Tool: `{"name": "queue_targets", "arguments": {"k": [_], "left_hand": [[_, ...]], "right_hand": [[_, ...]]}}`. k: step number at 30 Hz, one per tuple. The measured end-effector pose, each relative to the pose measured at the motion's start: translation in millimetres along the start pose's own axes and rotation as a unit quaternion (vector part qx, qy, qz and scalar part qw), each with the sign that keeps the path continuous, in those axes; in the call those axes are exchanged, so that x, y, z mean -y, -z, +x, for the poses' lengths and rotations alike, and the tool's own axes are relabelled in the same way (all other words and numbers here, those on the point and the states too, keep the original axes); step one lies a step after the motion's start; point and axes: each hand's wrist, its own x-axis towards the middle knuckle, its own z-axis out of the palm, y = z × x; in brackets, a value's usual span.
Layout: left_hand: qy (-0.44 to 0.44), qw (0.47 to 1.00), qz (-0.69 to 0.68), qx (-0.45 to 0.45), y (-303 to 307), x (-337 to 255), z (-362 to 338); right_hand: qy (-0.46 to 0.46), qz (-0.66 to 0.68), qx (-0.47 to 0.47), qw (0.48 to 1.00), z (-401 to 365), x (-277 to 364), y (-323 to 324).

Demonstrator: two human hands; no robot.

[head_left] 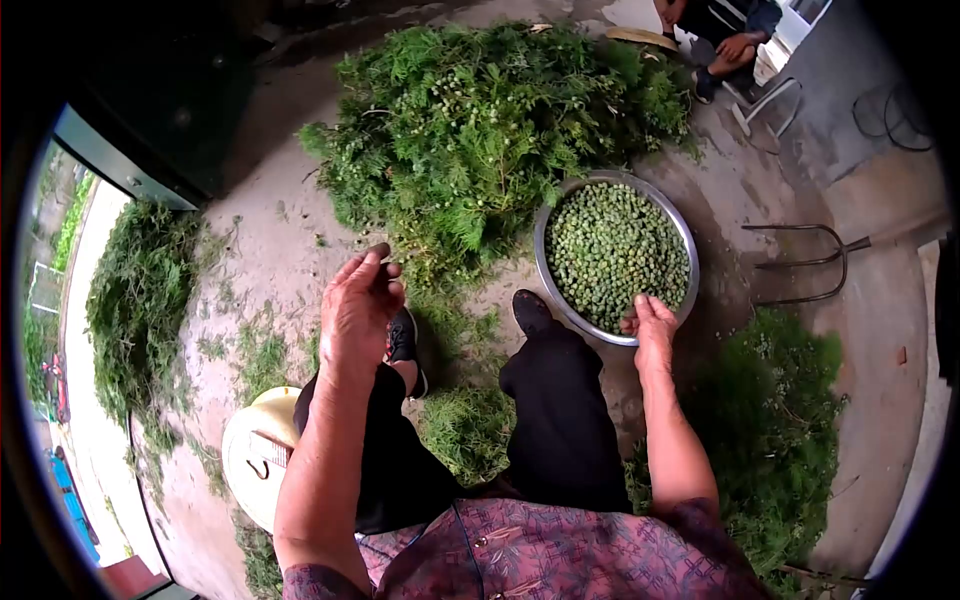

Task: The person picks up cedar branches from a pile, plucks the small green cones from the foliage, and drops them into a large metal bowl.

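Observation:
My left hand (362,290) is raised over the ground in front of my left leg, its fingers curled together; whether anything is between them is too small to tell. A round metal basin (541,262) stands on the ground to the right, holding a thick layer of small green cones (615,250). Over the basin's near right rim is my right hand (652,322), with fingers pinched and their contents hidden. Beyond both hands lies a large heap of green branches (470,120) bearing similar cones, reaching the basin's far left side.
More green branches lie at the left (140,300), lower right (780,420) and between my feet (465,430). A pitchfork (840,262) is right of the basin. Another person (735,45) sits at the top right. A pale round container (255,460) stands by my left leg.

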Motion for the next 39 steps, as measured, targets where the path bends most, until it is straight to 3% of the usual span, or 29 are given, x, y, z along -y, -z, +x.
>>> {"name": "queue_targets", "arguments": {"k": [1, 3, 6, 9, 11, 14, 18, 25, 30, 34, 35, 37, 39], "left_hand": [[0.011, 1.000, -0.008, 0.010, -13.8, 7.2, 7.5], [0.027, 0.998, 0.031, 0.037, -39.8, 17.7, 20.2], [0.042, 0.997, 0.033, 0.047, -61.9, 34.8, 40.2], [0.061, 0.997, 0.037, 0.027, -65.7, 43.6, 50.4], [0.090, 0.995, 0.033, -0.006, -60.2, 49.6, 55.8], [0.089, 0.996, 0.025, 0.013, -70.3, 40.1, 55.6], [0.087, 0.996, 0.027, 0.015, -75.9, 35.9, 60.0], [0.130, 0.991, 0.027, -0.004, -86.4, 32.2, 67.5], [0.129, 0.991, 0.028, -0.014, -88.9, 31.8, 70.9], [0.131, 0.991, 0.022, -0.028, -91.2, 30.3, 71.8], [0.134, 0.991, 0.015, -0.025, -89.7, 30.5, 72.6], [0.137, 0.990, 0.006, -0.014, -88.8, 30.6, 74.1], [0.138, 0.990, 0.004, -0.002, -88.9, 30.5, 74.4]], "right_hand": [[-0.009, -0.080, -0.009, 0.997, 15.0, -23.8, 8.0], [-0.044, -0.115, -0.040, 0.992, 24.5, -45.9, 5.9], [-0.061, -0.147, -0.009, 0.987, 51.5, -74.8, 2.3], [0.152, -0.347, -0.007, 0.925, 90.6, -102.3, -8.8], [0.159, -0.399, -0.009, 0.903, 108.9, -99.2, -21.9], [0.281, -0.513, -0.030, 0.811, 124.4, -89.4, -47.2], [0.303, -0.563, 0.003, 0.769, 149.0, -94.1, -73.2], [0.336, -0.677, 0.071, 0.651, 176.4, -105.1, -91.8], [0.322, -0.637, 0.030, 0.700, 185.4, -115.1, -90.2], [0.276, -0.442, -0.024, 0.853, 197.0, -115.8, -81.2], [0.264, -0.425, -0.030, 0.865, 199.9, -113.8, -76.7], [0.092, -0.233, -0.015, 0.968, 197.9, -105.8, -73.0], [-0.046, -0.079, -0.025, 0.995, 189.0, -92.3, -67.4]]}}
